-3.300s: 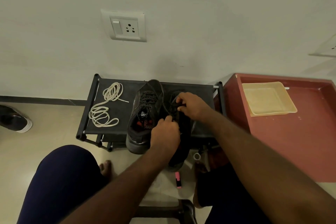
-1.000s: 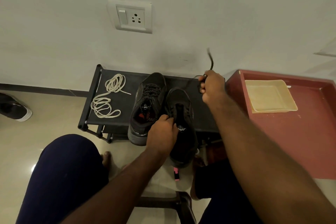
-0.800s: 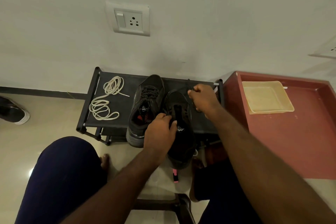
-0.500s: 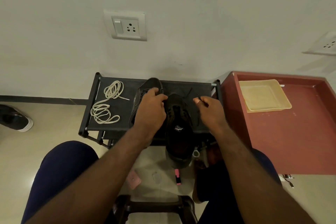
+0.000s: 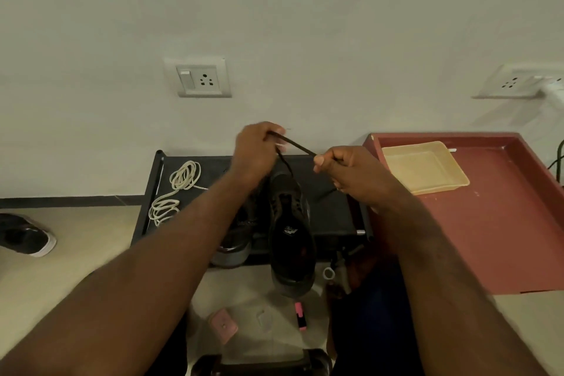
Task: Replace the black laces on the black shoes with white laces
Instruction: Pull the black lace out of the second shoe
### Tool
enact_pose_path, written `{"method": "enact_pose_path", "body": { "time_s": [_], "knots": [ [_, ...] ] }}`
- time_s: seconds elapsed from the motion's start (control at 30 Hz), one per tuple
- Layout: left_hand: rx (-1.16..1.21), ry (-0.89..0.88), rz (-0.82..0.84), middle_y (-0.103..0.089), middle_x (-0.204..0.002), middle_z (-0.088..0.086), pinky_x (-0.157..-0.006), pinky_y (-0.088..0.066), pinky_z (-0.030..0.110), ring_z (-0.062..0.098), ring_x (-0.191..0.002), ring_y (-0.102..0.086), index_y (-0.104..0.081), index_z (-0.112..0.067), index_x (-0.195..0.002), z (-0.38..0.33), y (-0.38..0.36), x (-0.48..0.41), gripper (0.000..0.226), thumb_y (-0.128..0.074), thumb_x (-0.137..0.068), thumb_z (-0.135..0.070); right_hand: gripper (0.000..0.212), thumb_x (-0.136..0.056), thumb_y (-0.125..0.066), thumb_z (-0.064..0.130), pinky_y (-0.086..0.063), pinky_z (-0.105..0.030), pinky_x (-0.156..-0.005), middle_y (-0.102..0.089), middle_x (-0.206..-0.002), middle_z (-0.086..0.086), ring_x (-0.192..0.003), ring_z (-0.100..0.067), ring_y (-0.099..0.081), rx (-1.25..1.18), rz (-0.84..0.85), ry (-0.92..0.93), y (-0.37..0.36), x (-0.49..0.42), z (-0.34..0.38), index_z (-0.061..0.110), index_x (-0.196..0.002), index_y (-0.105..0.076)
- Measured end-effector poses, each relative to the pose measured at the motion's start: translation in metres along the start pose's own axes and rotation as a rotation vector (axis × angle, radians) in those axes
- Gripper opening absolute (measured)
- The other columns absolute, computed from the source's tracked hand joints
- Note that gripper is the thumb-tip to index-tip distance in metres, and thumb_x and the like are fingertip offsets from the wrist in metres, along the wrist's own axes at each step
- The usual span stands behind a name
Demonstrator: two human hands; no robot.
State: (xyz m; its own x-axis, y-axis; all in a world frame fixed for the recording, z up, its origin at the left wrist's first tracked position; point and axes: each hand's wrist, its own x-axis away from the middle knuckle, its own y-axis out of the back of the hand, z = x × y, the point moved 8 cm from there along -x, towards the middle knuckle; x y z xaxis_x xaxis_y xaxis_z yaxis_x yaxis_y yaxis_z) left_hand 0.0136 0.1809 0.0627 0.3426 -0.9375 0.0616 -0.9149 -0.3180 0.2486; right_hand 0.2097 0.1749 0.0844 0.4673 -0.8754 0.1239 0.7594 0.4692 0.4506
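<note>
The left hand (image 5: pixel 254 152) is raised above the shoes with its fingers curled round a black lace (image 5: pixel 294 145), and the right hand (image 5: pixel 351 174) pinches the same lace between thumb and curled fingers just to the right and slightly lower. The lace runs taut and slanted between the two hands. A second strand drops from the left hand to the toe end of the right-hand black shoe (image 5: pixel 290 229). That shoe lies on the black rack (image 5: pixel 329 207) with its heel hanging over the near edge, its eyelets showing along the open tongue. The other black shoe (image 5: pixel 233 243) sits just beside it on the left, largely hidden under the left forearm. The white laces (image 5: pixel 180 186) lie in loose coils on the rack's left end, apart from both shoes. To the right of the rack stands a red table (image 5: pixel 503 238) carrying a yellow tray (image 5: pixel 422 166). On the floor below the rack lie a pink marker (image 5: pixel 300 316) and a small pink object (image 5: pixel 222 325). Far left, another dark shoe with a white sole (image 5: pixel 26 235) rests on the floor. A wall socket (image 5: pixel 201 78) sits above the rack.
</note>
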Motion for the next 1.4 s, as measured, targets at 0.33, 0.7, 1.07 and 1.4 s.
{"method": "enact_pose_path", "body": {
  "time_s": [0.33,0.7,1.07,1.4],
  "knots": [
    [-0.682,-0.557,0.575,-0.067,-0.118,0.010,-0.089,-0.045,0.030,0.025,-0.106,-0.062,-0.056,-0.013,-0.131,-0.042,-0.068,0.057,0.044,-0.060,-0.087,-0.014,0.036,-0.103,-0.052,0.023,-0.032,-0.015,-0.045,-0.046,-0.059,-0.001,-0.045,-0.001,-0.038,-0.147,-0.015,-0.036,-0.011,0.012,0.007,-0.011,-0.096,-0.059],
    [-0.941,-0.223,0.166,-0.057,-0.137,0.014,-0.107,-0.039,0.043,0.033,-0.127,-0.051,-0.049,-0.013,-0.140,-0.003,-0.001,0.007,0.050,-0.061,-0.092,-0.020,0.034,-0.104,-0.041,0.037,-0.013,-0.018,-0.036,-0.032,-0.049,0.003,-0.034,-0.005,-0.023,-0.776,0.202,-0.341,-0.034,0.051,-0.030,0.013,-0.082,-0.051],
    [-0.361,-0.224,0.662,-0.068,-0.076,0.008,-0.069,-0.050,0.029,0.012,-0.068,-0.061,-0.069,-0.008,-0.092,-0.014,-0.089,0.096,0.010,-0.059,-0.093,-0.010,0.025,-0.107,-0.038,0.016,-0.046,-0.023,-0.056,-0.064,-0.074,-0.006,-0.060,-0.013,-0.056,-0.557,-0.411,-0.052,0.016,0.023,-0.011,0.008,-0.096,-0.059],
    [-0.582,-0.339,0.437,-0.071,-0.075,-0.002,-0.065,-0.041,0.010,-0.005,-0.066,-0.059,-0.069,-0.010,-0.101,-0.040,-0.058,0.011,0.029,-0.043,-0.093,0.000,0.027,-0.107,-0.040,0.020,-0.032,-0.020,-0.039,-0.066,-0.070,-0.008,-0.044,-0.011,-0.045,-0.766,0.064,-0.352,-0.054,0.041,-0.038,0.006,-0.097,-0.060]
  ]
}}
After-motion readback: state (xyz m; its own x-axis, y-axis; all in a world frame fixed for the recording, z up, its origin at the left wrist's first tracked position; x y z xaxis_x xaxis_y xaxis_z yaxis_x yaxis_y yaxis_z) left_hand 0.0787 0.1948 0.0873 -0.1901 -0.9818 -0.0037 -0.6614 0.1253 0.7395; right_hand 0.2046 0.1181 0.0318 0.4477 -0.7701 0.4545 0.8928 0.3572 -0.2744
